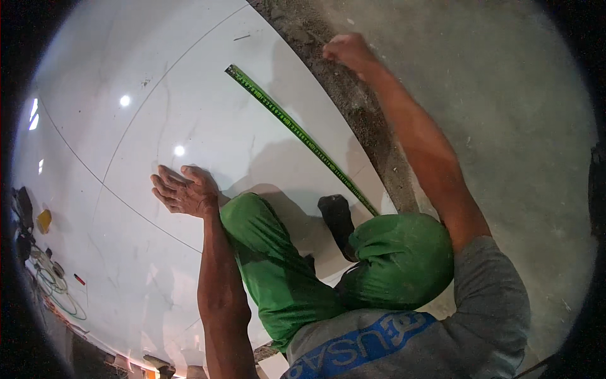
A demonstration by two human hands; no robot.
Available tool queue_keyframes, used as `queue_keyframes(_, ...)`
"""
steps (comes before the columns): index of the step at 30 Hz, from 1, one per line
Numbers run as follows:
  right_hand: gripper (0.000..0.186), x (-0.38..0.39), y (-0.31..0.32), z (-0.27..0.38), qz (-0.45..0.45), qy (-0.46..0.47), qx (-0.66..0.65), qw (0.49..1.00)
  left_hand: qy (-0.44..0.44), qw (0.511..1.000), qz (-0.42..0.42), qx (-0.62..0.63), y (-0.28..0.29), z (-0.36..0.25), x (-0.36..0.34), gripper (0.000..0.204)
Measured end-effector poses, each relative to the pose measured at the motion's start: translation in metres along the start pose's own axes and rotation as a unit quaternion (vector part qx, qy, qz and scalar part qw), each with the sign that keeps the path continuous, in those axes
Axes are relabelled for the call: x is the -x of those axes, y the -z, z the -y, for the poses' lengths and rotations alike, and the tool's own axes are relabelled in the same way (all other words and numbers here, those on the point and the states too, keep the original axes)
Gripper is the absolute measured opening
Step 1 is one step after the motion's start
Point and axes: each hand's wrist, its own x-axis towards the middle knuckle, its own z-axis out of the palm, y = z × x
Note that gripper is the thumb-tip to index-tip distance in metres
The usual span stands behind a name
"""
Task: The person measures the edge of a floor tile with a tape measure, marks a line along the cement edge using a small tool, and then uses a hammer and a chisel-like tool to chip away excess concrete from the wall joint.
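My left hand (184, 193) lies on the glossy white tiles (208, 114), its fingers spread and nothing in it. At the far right, my right hand (350, 52) is stretched out over the strip of dirt beside the tile edge. Its fingers are curled together and slightly blurred; whatever they may hold is hidden. Between my hands a green tape measure blade (297, 131) runs diagonally over the tiles, from a metal end at the far side to near my right knee. Neither hand touches the visible blade.
Rough dirt (366, 139) borders the tiles, with a grey concrete floor (499, 95) to the right. At the left lie a yellow object (44, 221), a coiled pale hose or cord (53, 281) and a small red and black item (79, 279). My dark-covered foot (338, 218) is near the blade.
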Motion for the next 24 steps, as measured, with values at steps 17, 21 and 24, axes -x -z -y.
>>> queue_keyframes(17,0.019,0.125,0.115,0.043,0.120,-0.186,0.003,0.975,-0.007,0.999,-0.020,0.024,-0.001,0.003,0.002,0.067)
queue_keyframes(21,0.015,0.232,0.112,-0.059,0.135,-0.175,-0.145,0.965,-0.020,0.999,-0.018,0.033,-0.003,-0.001,0.007,0.066)
queue_keyframes(24,0.015,0.273,0.121,-0.063,0.123,-0.225,-0.075,0.964,-0.050,0.995,-0.046,-0.075,-0.013,0.007,0.007,0.061)
